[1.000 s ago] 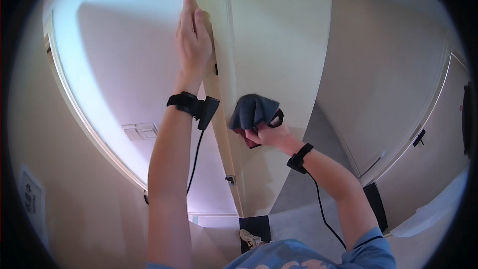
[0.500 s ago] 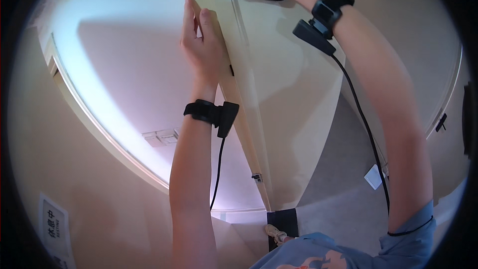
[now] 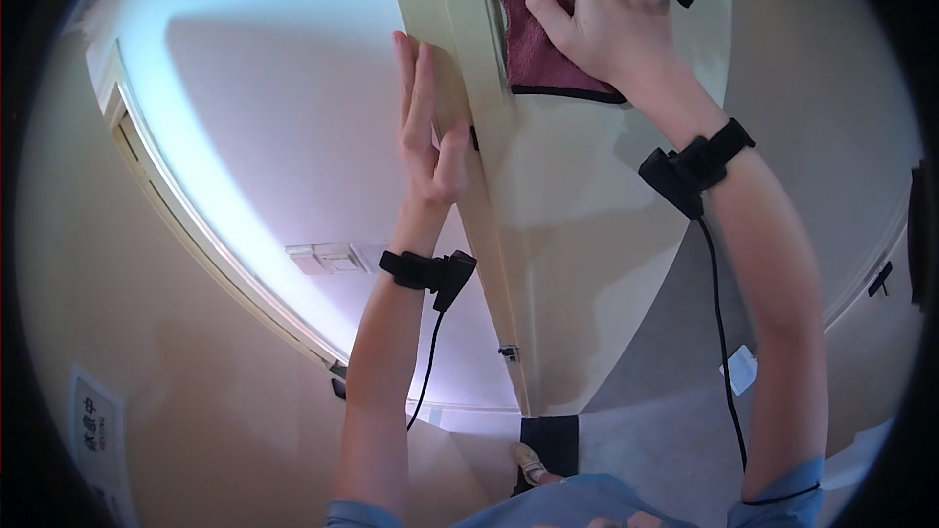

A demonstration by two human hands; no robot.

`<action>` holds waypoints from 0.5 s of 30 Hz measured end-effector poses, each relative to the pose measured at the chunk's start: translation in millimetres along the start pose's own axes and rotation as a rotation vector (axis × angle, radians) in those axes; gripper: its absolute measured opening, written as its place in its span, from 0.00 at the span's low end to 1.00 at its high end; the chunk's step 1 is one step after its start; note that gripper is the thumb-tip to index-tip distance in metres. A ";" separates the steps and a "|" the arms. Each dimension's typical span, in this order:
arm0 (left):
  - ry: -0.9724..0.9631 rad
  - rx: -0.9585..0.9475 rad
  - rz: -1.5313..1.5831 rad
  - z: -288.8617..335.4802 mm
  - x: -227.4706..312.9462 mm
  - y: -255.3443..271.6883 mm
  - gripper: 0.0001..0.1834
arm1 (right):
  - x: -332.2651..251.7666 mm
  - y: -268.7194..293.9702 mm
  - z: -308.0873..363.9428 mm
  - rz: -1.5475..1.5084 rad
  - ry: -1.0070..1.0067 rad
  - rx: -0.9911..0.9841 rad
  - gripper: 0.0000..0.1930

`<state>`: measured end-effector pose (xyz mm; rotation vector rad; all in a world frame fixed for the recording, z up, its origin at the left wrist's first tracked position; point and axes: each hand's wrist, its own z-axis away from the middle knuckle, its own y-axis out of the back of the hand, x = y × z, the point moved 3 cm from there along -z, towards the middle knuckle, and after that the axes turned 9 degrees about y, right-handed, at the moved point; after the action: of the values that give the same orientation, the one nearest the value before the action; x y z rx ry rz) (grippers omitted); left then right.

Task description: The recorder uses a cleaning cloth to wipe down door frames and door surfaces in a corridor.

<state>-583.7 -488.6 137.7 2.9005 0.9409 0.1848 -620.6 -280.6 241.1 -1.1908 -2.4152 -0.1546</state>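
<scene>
1. Right hand presses a maroon cloth flat against the upper face of the cream door, fingers spread over it, not gripping.
2. Left hand lies open along the door's edge (steadying it).
3. Wiping looks underway near the top; lower panel likely left.
4. Beige walls, grey floor, wall switch plate.

cloth on door, left hand on its edge
</scene>
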 end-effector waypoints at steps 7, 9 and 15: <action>0.026 -0.004 0.120 3.1 -2.6 -9.3 0.49 | 6.2 1.0 0.6 -0.040 -0.145 -0.238 0.29; 0.004 -0.013 0.081 3.6 -7.6 -5.9 0.50 | 5.6 -2.2 0.5 -0.064 -0.129 -0.241 0.29; -0.050 -0.002 -0.066 -0.9 0.7 11.2 0.51 | 21.3 4.5 -48.8 0.008 0.280 -0.282 0.32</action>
<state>-576.8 -497.2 140.0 2.8531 1.0251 0.1082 -612.0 -276.4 293.7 -1.2044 -2.1906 -0.6338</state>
